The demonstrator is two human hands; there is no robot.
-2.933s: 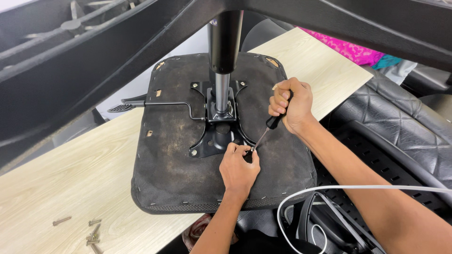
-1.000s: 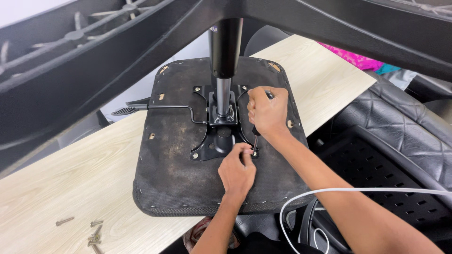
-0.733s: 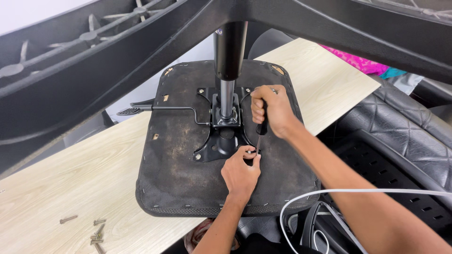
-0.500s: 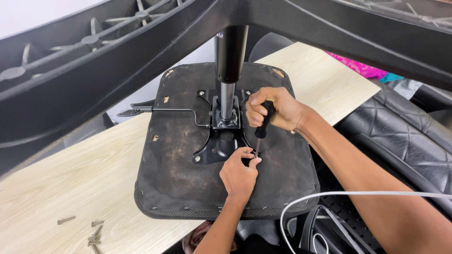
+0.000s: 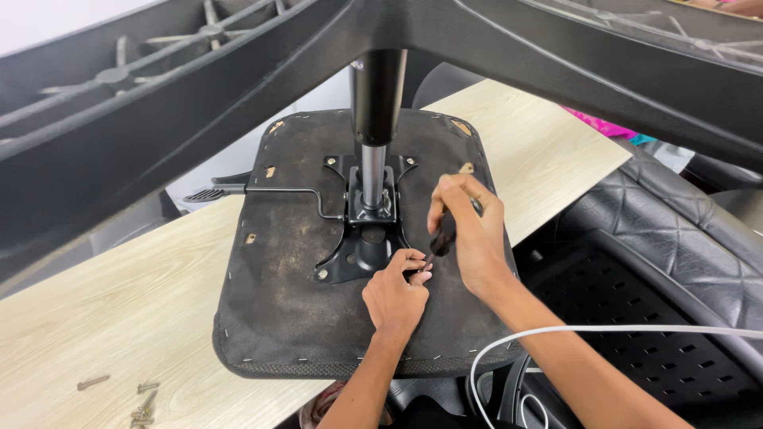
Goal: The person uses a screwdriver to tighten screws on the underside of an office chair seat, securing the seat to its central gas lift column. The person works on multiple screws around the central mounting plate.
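Right hand point(image 5: 470, 232) lowered over wooden table point(image 5: 119, 318)

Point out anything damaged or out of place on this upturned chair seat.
The black fabric underside of the seat is dusty and torn open in small patches near its far corners. Loose metal screws lie scattered on the pale wooden tabletop beside it.

Under the left hand point(image 5: 395, 298), the seat point(image 5: 286, 318) is rough, matt black cloth. Beside it, the bracket point(image 5: 362, 250) is glossy metal. The bench point(image 5: 103, 318) is smooth pale wood.
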